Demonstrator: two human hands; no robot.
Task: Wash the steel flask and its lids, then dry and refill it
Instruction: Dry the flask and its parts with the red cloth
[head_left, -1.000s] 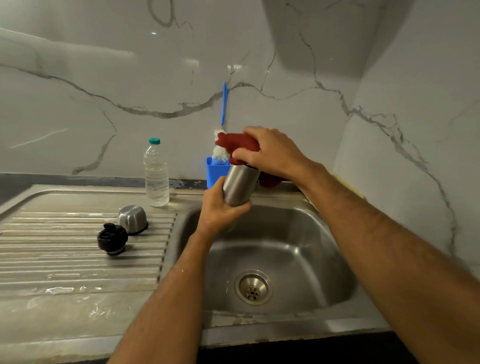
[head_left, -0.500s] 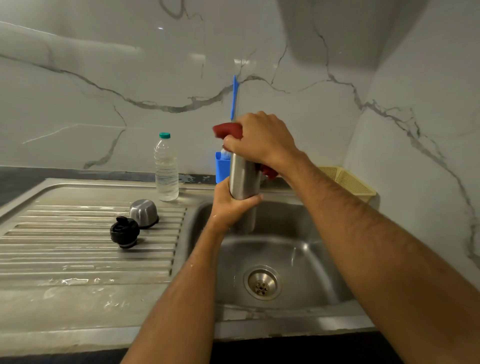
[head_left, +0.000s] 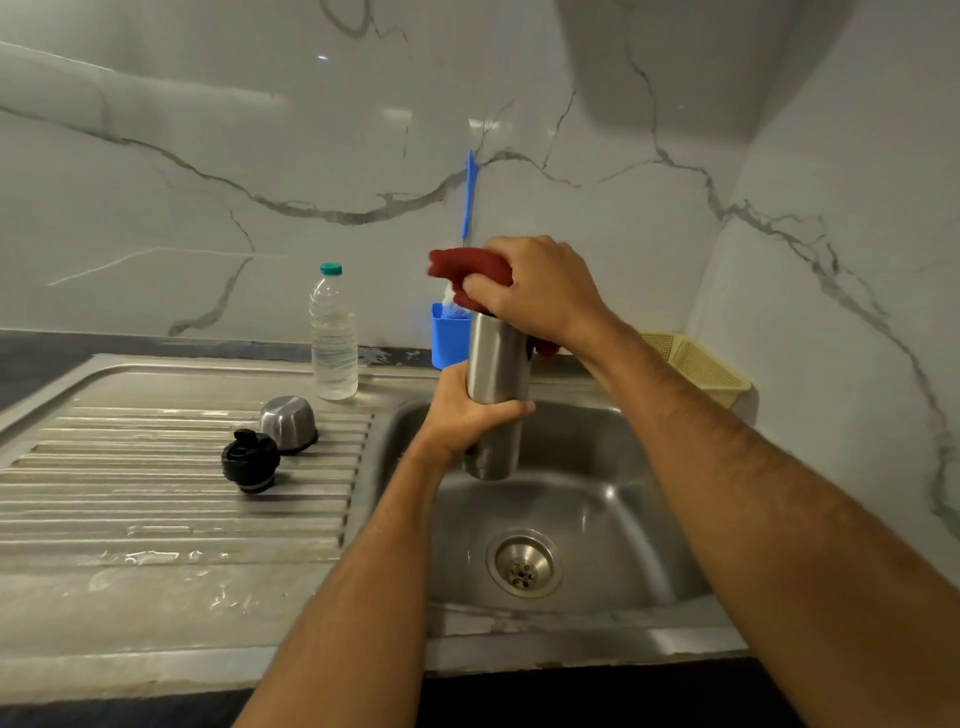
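Flask (head_left: 496, 364) held upright over the sink (head_left: 613, 519), left hand (head_left: 467, 410) wrapped round its middle for steadiness, right hand (head_left: 535, 291) pinching red cloth (head_left: 467, 265) against its mouth, seemingly drying; 2 lids (head_left: 270, 441) parked on the drainboard.

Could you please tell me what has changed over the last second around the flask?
The steel flask went from tilted to upright. The left hand keeps gripping its body; the right hand keeps the red cloth at its mouth. The two lids stayed on the drainboard.
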